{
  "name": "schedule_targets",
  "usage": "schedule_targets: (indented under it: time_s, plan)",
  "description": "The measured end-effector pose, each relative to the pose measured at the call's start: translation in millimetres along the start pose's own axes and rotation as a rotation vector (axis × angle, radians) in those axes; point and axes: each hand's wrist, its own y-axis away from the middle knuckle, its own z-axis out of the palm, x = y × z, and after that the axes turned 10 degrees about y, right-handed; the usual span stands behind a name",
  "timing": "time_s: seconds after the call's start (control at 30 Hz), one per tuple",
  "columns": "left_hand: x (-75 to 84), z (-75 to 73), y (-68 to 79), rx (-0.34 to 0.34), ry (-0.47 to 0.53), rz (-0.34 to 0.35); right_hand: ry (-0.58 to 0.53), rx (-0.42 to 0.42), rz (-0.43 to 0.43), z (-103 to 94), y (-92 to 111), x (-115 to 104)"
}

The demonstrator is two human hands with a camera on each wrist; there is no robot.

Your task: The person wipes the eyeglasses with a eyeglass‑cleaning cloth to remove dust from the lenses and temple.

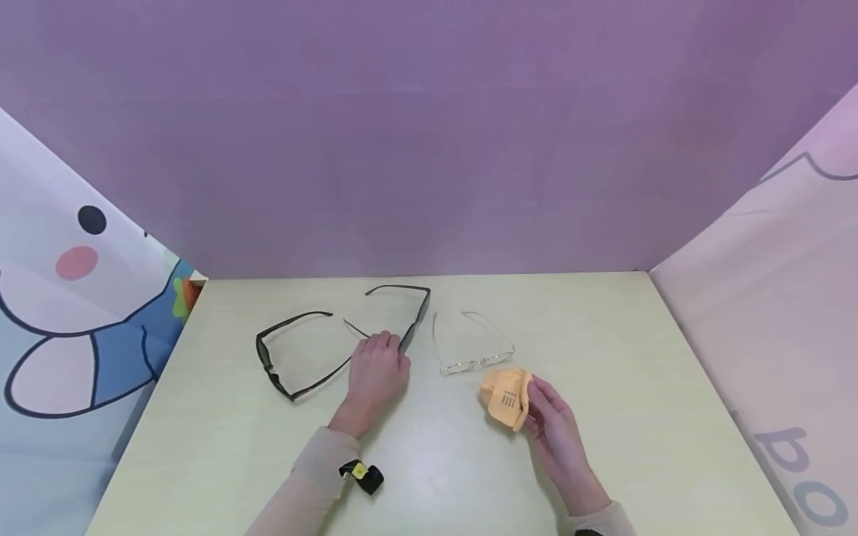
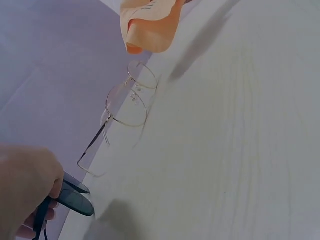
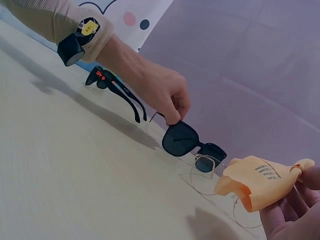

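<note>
My left hand (image 1: 377, 372) pinches a pair of black sunglasses (image 1: 422, 309) by one front corner, near the hinge. Their dark lenses (image 3: 179, 140) show clearly in the right wrist view, and both temples are unfolded. In my right hand (image 1: 558, 441) is a crumpled orange cloth (image 1: 506, 398) with small printed lines, held above the table. Between the hands, farther back, thin gold-rimmed eyeglasses (image 1: 478, 363) lie with temples spread. A second black pair of sunglasses (image 1: 264, 353), with a red logo on its temple, lies left of my left hand.
The pale wooden table (image 1: 429, 461) ends at a purple backdrop (image 1: 429, 149). Printed cloth panels stand at the left (image 1: 74, 298) and right (image 1: 771, 313). A black strap with a camera (image 1: 362, 476) is worn on the left wrist.
</note>
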Motion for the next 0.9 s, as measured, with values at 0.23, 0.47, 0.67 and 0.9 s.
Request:
schedule_targets:
  time_s: [0.23, 0.47, 0.67, 0.9]
  plan:
    - [6.2, -10.5, -0.2, -0.014, 0.186, -0.119, -0.001, -0.006, -0.004, 0.1, -0.1, 0.5]
    - [13.7, -33.6, 0.7, 0.134, 0.474, -0.140, -0.009, -0.024, -0.019, 0.9, -1.6, -0.3]
    - [22.4, -52.8, 6.1, 0.206, 0.805, -0.158, 0.008, -0.037, -0.052, 2.4, -2.8, -3.4]
    - [37.7, -75.9, 14.4, 0.187, 1.194, -0.231, 0.105, -0.035, -0.163, 9.3, -2.1, -11.8]
